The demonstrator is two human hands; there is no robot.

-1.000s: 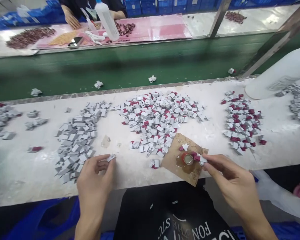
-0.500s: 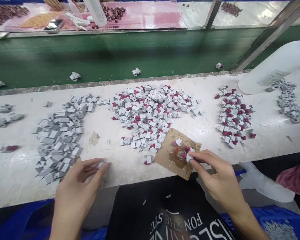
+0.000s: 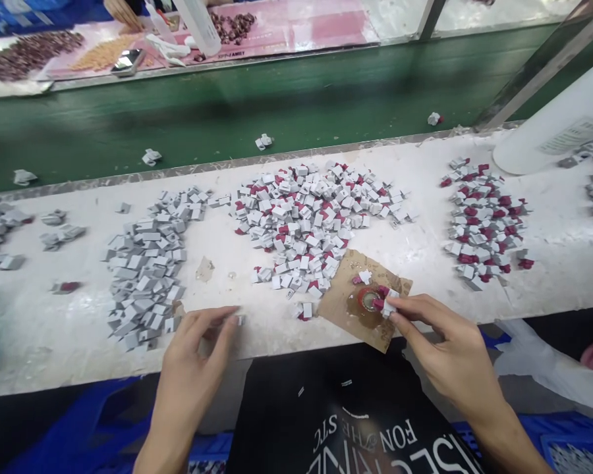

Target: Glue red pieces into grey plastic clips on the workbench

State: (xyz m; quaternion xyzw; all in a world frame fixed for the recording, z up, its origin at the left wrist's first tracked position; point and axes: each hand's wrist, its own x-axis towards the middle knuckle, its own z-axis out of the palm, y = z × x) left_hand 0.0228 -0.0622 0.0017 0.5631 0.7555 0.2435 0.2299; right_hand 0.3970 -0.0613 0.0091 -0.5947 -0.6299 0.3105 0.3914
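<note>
Between thumb and fingers, my right hand (image 3: pixel 442 345) pinches a grey and maroon piece (image 3: pixel 387 303) over a small red-rimmed cap (image 3: pixel 369 300) that sits on brown cardboard (image 3: pixel 338 299) with a wet patch. Another grey and maroon piece (image 3: pixel 364 277) lies on the cardboard behind the cap. My left hand (image 3: pixel 197 355) is closed around a small grey piece (image 3: pixel 240 320) near the table's front edge, mostly hidden by the fingers. A pile of grey pieces (image 3: pixel 145 270) lies behind and left of it. The mixed grey and maroon pile (image 3: pixel 306 217) spreads behind the cardboard.
A second mixed pile (image 3: pixel 487 220) is on the right, near a large white bottle (image 3: pixel 553 122). Behind the white table (image 3: pixel 217 257) runs a green belt (image 3: pixel 207 118) with several loose pieces. A metal post (image 3: pixel 538 72) slants at the right back.
The view has shifted, so the table's contents appear moved. My left hand has moved right, closer to the cardboard, with its small piece. My right hand keeps its piece at the cap.
</note>
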